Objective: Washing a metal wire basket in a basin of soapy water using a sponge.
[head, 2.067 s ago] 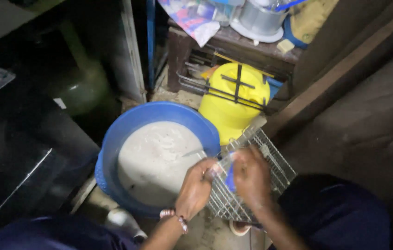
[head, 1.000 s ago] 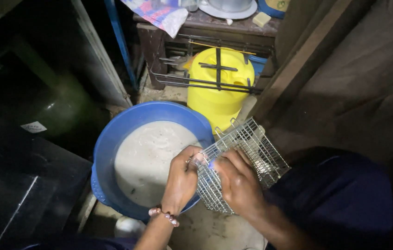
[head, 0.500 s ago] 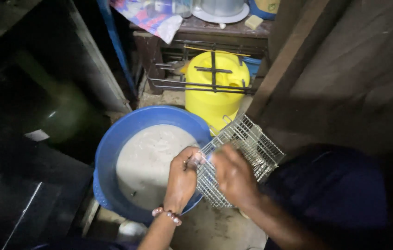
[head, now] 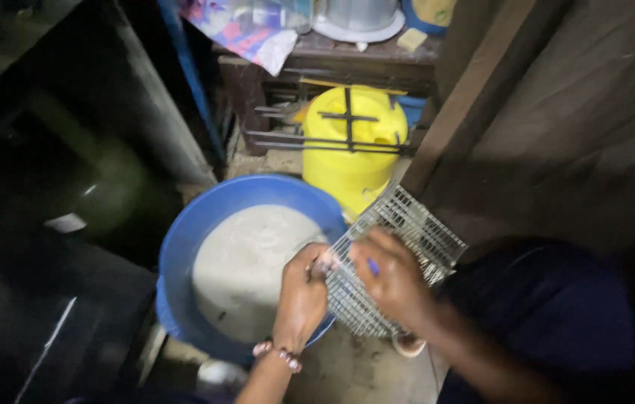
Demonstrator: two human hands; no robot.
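Note:
A metal wire grill rack (head: 414, 232) is tilted over the right rim of a blue basin (head: 182, 247) filled with cloudy grey water. My left hand (head: 301, 299), with a beaded bracelet at the wrist, grips the rack's near left edge above the basin. My right hand (head: 392, 280) presses on the rack's mesh with the fingers closed around something small and blue, which I cannot identify.
A yellow jerrycan (head: 351, 161) with dark metal bars across it stands behind the basin. A wooden shelf (head: 347, 60) above holds a metal pot and a colourful cloth. A wooden post (head: 474, 90) rises on the right. The left side is dark.
Both hands stay on the rack over the basin. The view has drifted slightly and my right hand has shifted a little on the mesh.

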